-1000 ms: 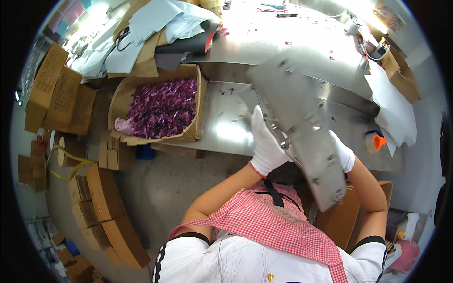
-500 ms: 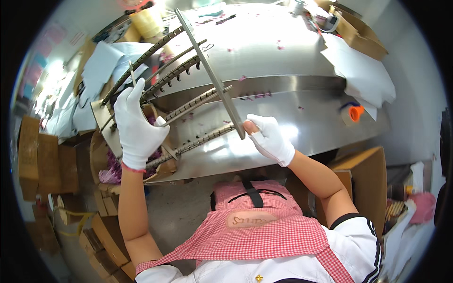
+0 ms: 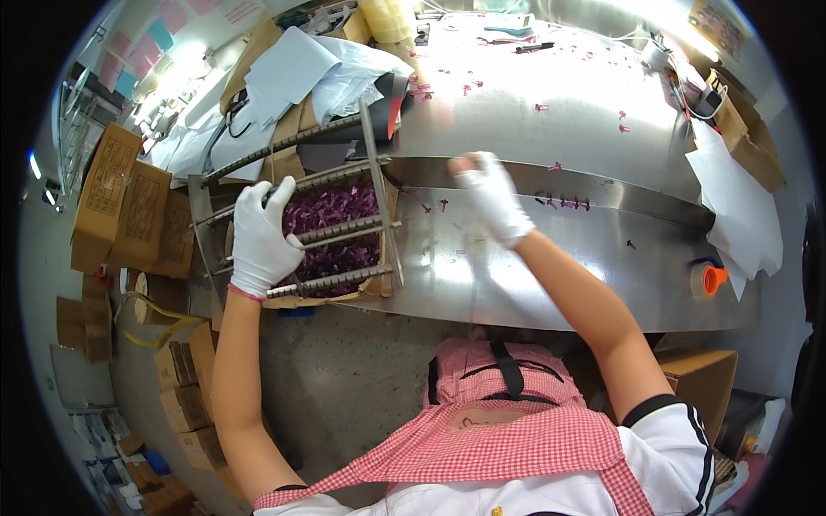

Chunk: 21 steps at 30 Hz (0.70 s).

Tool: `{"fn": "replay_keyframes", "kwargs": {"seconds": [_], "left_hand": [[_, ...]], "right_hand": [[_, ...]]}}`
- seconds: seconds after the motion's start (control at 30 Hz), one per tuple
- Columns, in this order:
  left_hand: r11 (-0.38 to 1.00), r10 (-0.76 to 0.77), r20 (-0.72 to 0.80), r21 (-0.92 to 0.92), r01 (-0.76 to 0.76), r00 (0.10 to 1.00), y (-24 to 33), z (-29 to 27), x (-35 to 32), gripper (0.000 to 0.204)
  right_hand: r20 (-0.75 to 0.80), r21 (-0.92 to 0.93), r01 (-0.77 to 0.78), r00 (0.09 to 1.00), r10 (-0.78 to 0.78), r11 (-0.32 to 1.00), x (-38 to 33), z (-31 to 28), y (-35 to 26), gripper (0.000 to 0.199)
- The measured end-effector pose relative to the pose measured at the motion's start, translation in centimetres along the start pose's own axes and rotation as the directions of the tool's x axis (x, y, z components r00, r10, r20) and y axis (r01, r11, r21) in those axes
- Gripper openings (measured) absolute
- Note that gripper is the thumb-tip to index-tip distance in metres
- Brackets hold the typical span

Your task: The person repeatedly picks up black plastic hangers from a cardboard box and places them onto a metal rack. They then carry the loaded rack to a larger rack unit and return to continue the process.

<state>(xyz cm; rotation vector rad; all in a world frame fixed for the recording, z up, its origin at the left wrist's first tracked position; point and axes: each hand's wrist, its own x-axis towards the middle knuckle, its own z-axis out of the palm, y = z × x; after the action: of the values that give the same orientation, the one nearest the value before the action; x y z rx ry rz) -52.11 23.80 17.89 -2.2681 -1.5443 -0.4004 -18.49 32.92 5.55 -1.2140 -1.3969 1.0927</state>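
My left hand (image 3: 263,230), in a white glove, grips a metal rack (image 3: 344,230) with several slotted crossbars. The fingers close around its left part. The rack lies over a cardboard box (image 3: 390,205) full of shiny purple pieces (image 3: 334,205), which show between the bars. No pieces are visible on the bars. My right hand (image 3: 495,196), in a white glove with bare fingertips, is off the rack, above the step of the metal table (image 3: 533,284). Motion blurs its fingers, so their grip is unclear.
Small purple pieces (image 3: 564,204) lie scattered along the table's step and surface. An orange tape roll (image 3: 712,279) sits at the right edge. White sheets (image 3: 292,73) and cartons (image 3: 112,198) crowd the left; more paper (image 3: 740,198) lies at right.
The rack has swung down and left from a tilted position, settling over the box. My right hand has let go of its end bar and moved away from it. The view has shifted.
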Motion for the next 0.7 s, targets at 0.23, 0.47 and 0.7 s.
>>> {"fn": "replay_keyframes", "kwargs": {"seconds": [0.23, 0.47, 0.7], "left_hand": [[0.998, 0.024, 0.112, -0.069, -0.016, 0.993, 0.8, 1.0, -1.4, 0.078], [0.987, -0.162, 0.329, 0.041, 0.157, 0.930, 0.6, 0.8, -2.9, 0.094], [0.993, 0.117, 0.244, -0.057, -0.106, 0.963, 11.9, 1.2, 2.7, 0.096]], "right_hand": [[-0.035, -0.009, 0.095, 0.995, -0.096, 0.995, -1.1, 3.7, -1.7, 0.017], [-0.638, 0.676, 0.268, 0.678, 0.365, 0.686, -0.7, -14.9, 10.4, 0.024], [-0.862, 0.501, 0.222, 0.212, 0.460, 0.836, -6.8, -40.7, 16.4, 0.046]]}}
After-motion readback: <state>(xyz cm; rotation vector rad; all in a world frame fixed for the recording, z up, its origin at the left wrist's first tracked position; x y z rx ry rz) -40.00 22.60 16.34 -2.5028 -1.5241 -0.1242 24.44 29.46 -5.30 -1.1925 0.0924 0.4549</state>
